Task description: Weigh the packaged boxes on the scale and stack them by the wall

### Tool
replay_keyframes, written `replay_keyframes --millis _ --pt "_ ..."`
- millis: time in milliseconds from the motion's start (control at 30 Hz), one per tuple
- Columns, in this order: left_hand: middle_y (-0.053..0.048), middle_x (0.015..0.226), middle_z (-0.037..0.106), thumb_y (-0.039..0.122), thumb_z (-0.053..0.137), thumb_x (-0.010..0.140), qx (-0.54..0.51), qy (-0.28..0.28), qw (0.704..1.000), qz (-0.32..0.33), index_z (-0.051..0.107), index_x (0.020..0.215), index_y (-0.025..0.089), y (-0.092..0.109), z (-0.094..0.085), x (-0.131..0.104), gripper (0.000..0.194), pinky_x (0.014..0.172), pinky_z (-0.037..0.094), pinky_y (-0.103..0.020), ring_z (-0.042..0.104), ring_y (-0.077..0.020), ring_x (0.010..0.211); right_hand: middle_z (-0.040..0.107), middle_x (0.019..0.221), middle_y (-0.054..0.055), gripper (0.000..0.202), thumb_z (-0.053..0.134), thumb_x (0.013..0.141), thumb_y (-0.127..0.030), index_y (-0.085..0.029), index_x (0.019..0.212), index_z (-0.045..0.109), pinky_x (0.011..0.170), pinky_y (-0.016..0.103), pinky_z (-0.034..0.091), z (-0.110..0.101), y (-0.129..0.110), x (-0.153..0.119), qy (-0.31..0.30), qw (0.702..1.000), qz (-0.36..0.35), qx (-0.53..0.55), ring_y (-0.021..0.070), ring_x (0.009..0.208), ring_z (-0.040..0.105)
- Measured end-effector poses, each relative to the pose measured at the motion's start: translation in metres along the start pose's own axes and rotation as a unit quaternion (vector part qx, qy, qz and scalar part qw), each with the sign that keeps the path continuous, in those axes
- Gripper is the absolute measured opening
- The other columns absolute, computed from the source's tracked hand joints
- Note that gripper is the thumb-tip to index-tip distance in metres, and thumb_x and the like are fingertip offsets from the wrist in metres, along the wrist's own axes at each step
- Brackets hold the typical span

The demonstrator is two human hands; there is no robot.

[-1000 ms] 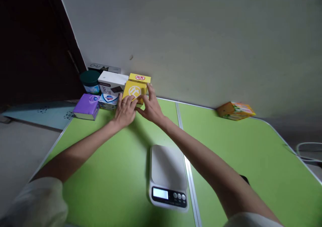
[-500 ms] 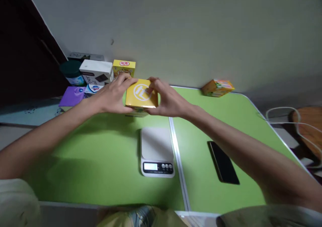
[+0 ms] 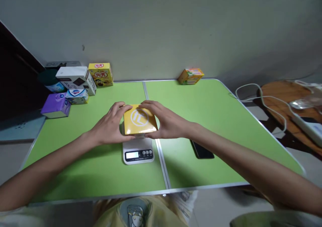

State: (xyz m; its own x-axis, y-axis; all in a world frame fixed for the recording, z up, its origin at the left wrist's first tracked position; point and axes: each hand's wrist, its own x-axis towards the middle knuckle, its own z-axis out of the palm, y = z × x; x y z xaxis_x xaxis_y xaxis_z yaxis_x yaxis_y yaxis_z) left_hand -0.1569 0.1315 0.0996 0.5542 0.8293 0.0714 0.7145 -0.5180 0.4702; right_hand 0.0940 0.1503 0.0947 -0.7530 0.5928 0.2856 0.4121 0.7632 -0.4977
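Between my two hands is a yellow box (image 3: 140, 120) with a white round logo on its top. My left hand (image 3: 112, 124) grips its left side, fingers over the far edge and thumb along the near one. On the opposite side my right hand (image 3: 167, 121) holds it the same way. Directly below the box is a white digital scale (image 3: 138, 157), its lit display and buttons facing me. The box covers the scale's far part, and I cannot tell whether the two touch.
Several packages stand at the back left, among them a yellow snack box (image 3: 101, 75), a white box (image 3: 76, 77) and a purple tissue pack (image 3: 56, 105). An orange box (image 3: 191, 76) is by the wall. A black phone (image 3: 202, 150) lies under my right forearm. White cables (image 3: 261, 94) hang at the right.
Both hands have brought the yellow box nearer to me, from beyond the scale to over it. My view has shifted, showing more of the table's right side.
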Motion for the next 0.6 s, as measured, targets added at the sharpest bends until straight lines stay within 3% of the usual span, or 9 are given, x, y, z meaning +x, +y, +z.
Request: replay_keyframes --millis 67,167,233,400,600 --pt "-0.019 0.148 0.032 0.054 0.080 0.065 0.003 -0.015 1.000 0.002 0.023 0.149 0.022 -0.003 -0.001 -0.001 0.107 0.113 0.038 -0.056 0.039 -0.0386 0.139 0.038 0.148 0.024 0.094 0.073 0.076 -0.055 -0.019 0.149 0.026 0.109 0.061 0.040 -0.001 0.003 -0.003 -0.016 1.000 0.020 0.004 0.0384 0.140 0.038" --pt "-0.021 0.162 0.009 0.062 0.083 0.058 0.015 -0.035 0.999 0.005 -0.005 0.155 0.027 -0.010 -0.003 -0.006 0.136 0.116 0.032 -0.059 0.019 -0.0431 0.148 0.016 0.161 0.022 0.111 0.073 0.073 -0.064 -0.024 0.156 0.010 0.113 0.065 0.033 -0.010 0.007 -0.012 -0.038 0.997 0.057 0.018 0.0407 0.149 0.021" --pt "-0.019 0.164 -0.002 0.065 0.083 0.056 0.018 -0.036 0.999 0.001 -0.016 0.154 0.031 -0.018 -0.006 -0.012 0.143 0.116 0.030 -0.060 0.012 -0.0443 0.150 0.012 0.163 0.021 0.116 0.073 0.071 -0.065 -0.027 0.157 0.005 0.114 0.065 0.030 -0.019 0.010 -0.020 -0.037 0.996 0.077 0.032 0.0398 0.151 0.016" --pt "-0.016 0.165 -0.008 0.068 0.080 0.058 0.001 -0.031 0.999 -0.034 -0.023 0.152 0.034 -0.043 -0.014 -0.021 0.144 0.114 0.032 -0.060 0.013 -0.0445 0.150 0.017 0.164 0.016 0.117 0.075 0.072 -0.062 -0.035 0.157 0.000 0.111 0.063 0.037 -0.031 0.019 -0.044 -0.018 0.986 0.133 0.103 0.0375 0.149 0.025" --pt "-0.015 0.166 -0.008 0.064 0.079 0.063 -0.009 -0.097 0.991 -0.086 -0.023 0.152 0.033 -0.061 -0.003 -0.029 0.139 0.117 0.028 -0.057 0.009 -0.0415 0.151 0.018 0.164 0.015 0.121 0.079 0.071 -0.056 -0.037 0.156 -0.005 0.109 0.063 0.039 0.001 0.031 -0.058 -0.055 0.967 0.182 0.171 0.0386 0.144 0.034"
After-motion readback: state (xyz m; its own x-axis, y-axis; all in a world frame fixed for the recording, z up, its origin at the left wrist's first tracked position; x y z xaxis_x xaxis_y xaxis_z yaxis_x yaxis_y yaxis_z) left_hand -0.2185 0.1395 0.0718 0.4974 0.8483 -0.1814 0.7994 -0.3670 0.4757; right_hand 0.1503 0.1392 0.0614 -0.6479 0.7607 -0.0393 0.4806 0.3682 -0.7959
